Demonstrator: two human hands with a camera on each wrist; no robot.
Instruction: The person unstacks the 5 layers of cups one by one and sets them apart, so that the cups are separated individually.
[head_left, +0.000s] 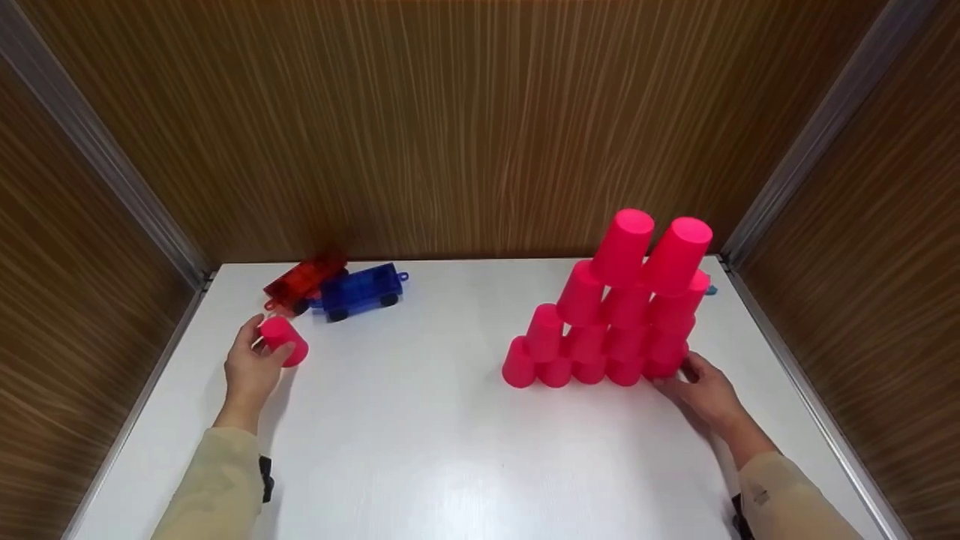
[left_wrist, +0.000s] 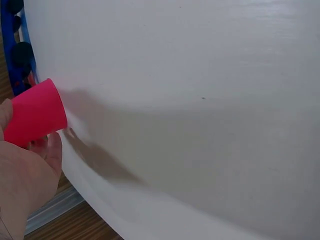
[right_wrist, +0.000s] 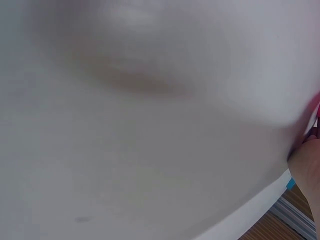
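Observation:
My left hand (head_left: 253, 367) holds a bright pink cup (head_left: 285, 341) between thumb and fingers at the left side of the table; the cup is tilted, its closed end up. In the left wrist view its wide rim (left_wrist: 59, 104) points away from the palm. On the right, several upside-down pink cups form a stepped stack (head_left: 589, 341), with two cups (head_left: 624, 247) on top. My right hand (head_left: 705, 390) is at the stack's lower right, thumb in front and fingers round the side of the end bottom cup (head_left: 664, 366). The right wrist view catches only that hand's edge.
Behind the left hand, a red toy wagon (head_left: 304, 283) and a blue toy wagon (head_left: 362, 291) stand side by side on the white table (head_left: 435, 450). A small blue piece (head_left: 712, 289) peeks out behind the stack. Wood-grain panels (head_left: 480, 127) enclose the back and sides.

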